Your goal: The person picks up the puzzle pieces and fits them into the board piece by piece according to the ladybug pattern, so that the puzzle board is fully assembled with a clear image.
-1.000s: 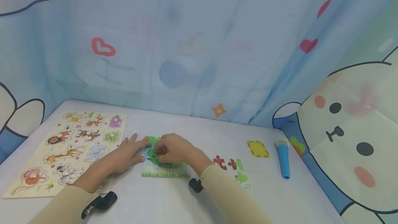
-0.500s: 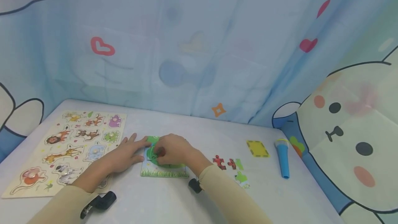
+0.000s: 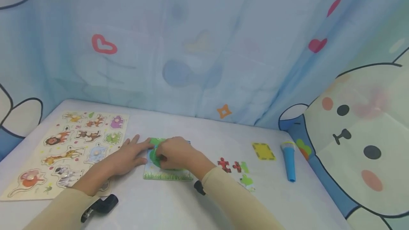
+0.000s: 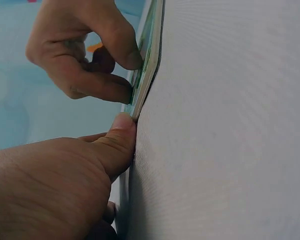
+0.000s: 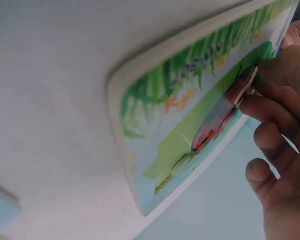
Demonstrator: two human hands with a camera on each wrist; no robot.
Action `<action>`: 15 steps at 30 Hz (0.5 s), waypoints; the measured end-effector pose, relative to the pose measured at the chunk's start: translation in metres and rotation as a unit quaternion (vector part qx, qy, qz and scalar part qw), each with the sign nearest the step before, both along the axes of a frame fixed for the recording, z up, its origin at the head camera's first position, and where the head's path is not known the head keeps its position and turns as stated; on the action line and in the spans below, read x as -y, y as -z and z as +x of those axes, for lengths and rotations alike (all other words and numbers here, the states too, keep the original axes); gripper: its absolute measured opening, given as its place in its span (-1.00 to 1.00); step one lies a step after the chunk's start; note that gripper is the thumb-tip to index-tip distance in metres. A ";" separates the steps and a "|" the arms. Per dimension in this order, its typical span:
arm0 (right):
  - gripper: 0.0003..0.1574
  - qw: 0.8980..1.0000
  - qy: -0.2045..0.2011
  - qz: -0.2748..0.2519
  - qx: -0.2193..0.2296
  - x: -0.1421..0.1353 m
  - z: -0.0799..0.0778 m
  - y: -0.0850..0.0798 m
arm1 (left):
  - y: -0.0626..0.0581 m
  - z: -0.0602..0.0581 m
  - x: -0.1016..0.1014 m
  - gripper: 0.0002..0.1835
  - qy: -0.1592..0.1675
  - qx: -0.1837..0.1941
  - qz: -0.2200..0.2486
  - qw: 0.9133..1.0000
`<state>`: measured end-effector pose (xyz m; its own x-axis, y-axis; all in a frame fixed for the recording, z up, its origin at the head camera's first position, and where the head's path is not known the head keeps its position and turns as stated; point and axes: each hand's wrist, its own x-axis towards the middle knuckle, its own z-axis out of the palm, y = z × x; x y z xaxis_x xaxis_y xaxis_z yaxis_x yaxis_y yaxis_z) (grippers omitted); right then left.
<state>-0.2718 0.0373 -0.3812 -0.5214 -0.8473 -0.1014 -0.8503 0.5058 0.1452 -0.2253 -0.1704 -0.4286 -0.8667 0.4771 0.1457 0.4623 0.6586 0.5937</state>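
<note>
A small jigsaw board point(image 3: 167, 176) printed with grass and a green leaf lies on the table between both hands. My left hand point(image 3: 127, 156) rests at its left side with fingers spread, the thumb point(image 4: 121, 131) against the board's edge. Over the middle of the board, my right hand point(image 3: 177, 153) pinches a puzzle piece point(image 5: 246, 86) between thumb and fingertips, low at the picture's surface. Part of a red ladybird picture point(image 5: 210, 127) shows beside these fingers in the right wrist view. The hand covers most of the board's upper right in the head view.
Several loose jigsaw pieces, among them a red one point(image 3: 224, 165) and a green one point(image 3: 246, 179), lie right of the board. Beyond are a yellow square frame point(image 3: 263, 151) and a blue toy microphone point(image 3: 289, 162). A large animal peg puzzle point(image 3: 75, 152) lies at left.
The right hand's fingers have shifted very slightly over the board, covering the red patch seen earlier. The left hand stays in place. The head view has tilted a little.
</note>
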 end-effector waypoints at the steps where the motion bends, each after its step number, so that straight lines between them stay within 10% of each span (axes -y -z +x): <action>1: -0.86 1.000 0.001 -0.003 0.010 0.000 0.000 0.000 | 0.000 0.000 0.001 -0.47 0.000 0.001 -0.001 1.000; 15: -0.63 0.978 0.016 -0.104 0.181 -0.042 -0.017 0.005 | 0.002 0.001 -0.001 -0.46 -0.004 0.013 0.010 1.000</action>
<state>-0.2885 0.0789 -0.3864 -0.5093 -0.8532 -0.1124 -0.8104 0.5195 -0.2710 -0.2240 -0.1695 -0.4310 -0.8745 0.4667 0.1320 0.4405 0.6505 0.6186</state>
